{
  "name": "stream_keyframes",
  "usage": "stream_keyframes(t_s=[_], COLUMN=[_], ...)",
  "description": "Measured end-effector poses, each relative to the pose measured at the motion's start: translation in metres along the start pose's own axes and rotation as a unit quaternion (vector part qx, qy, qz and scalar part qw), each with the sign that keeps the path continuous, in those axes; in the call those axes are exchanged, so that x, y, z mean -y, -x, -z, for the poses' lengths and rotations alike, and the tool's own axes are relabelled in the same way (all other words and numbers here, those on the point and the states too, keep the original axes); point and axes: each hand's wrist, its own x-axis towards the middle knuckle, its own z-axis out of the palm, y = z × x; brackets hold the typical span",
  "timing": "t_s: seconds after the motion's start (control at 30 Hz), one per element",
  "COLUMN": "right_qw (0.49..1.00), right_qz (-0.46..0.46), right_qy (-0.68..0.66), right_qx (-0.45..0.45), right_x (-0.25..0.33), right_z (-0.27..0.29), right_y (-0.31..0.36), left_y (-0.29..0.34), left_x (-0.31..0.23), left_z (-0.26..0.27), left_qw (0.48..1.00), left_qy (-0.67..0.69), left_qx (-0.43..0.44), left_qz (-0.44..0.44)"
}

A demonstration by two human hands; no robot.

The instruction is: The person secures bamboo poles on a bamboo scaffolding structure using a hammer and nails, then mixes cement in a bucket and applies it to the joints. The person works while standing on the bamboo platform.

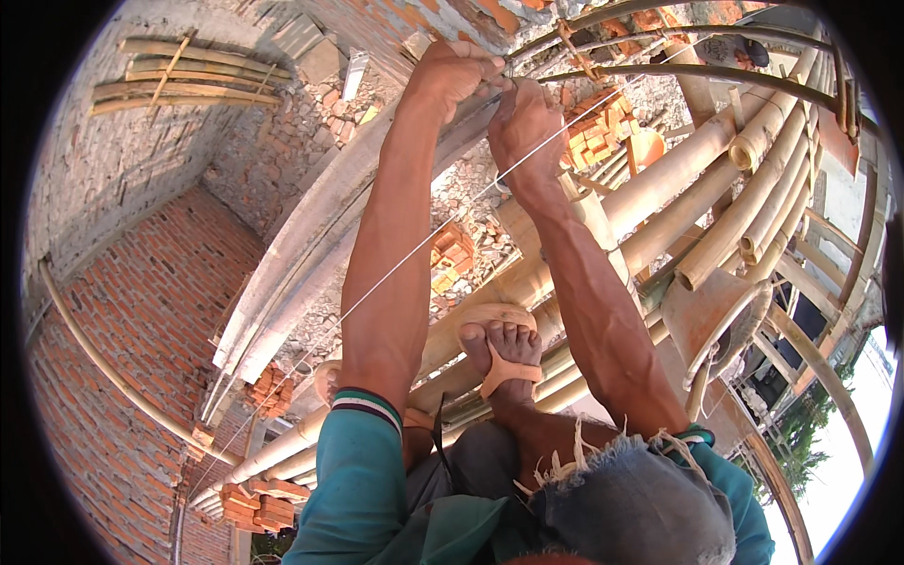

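Both arms stretch out to the near ends of several dark steel reinforcing bars (pixel 697 71) at the top. My left hand (pixel 454 77) is closed, its thumb and fingers pinched together beside the bar ends. Just right of it and slightly lower, my right hand (pixel 527 127) is closed too, knuckles up. Something thin and dark shows between the two hands, too small to make out. A bent steel tie (pixel 573 49) crosses the bars farther right. A taut white string (pixel 414 252) runs diagonally past my right wrist and over my left forearm.
Long grey boards (pixel 306 250) slope down left of my arms. My sandalled foot (pixel 508 353) rests on bamboo poles (pixel 650 202). Brick stacks (pixel 598 132) and rubble lie far below. A mortar-stained container (pixel 716 315) stands at right. A brick wall (pixel 113 377) rises at left.
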Motion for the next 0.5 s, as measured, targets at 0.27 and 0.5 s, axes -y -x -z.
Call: stream_keyframes(t_s=[0.27,0.5], right_qw=[0.918,0.544], right_qz=[-0.200,-0.495], right_qy=[-0.342,-0.674], right_qx=[-0.031,0.067], right_x=[0.022,0.019], right_z=[-0.008,0.001], right_y=[-0.001,-0.023], left_y=[-0.006,-0.008], left_x=[0.011,0.014], left_z=[-0.002,0.001], left_qw=[0.998,0.997], left_qy=[0.006,-0.005], left_qx=[-0.018,-0.006], left_qz=[-0.067,-0.076])
